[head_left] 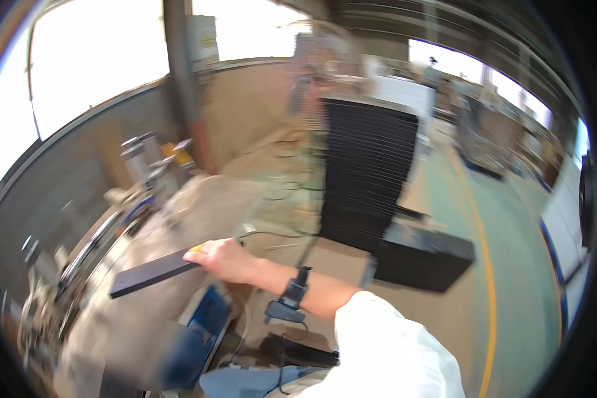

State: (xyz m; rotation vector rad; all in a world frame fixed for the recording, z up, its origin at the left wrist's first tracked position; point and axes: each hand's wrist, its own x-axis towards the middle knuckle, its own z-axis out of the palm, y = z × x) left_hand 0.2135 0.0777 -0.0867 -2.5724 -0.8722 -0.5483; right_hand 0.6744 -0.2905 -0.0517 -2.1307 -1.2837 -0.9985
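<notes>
My right hand reaches out to the left and grips one end of a flat, thin black panel, which sticks out to the left over a blurred metal machine. There is a small yellow spot at my fingertips. My wrist carries a black strap with a small device, and the sleeve is white. My left hand is out of view. The whole picture is motion-blurred.
A tall stack of black panels stands in the middle, with a black box at its foot. A blue part and cables lie below my hand. A green floor with a yellow line runs on the right.
</notes>
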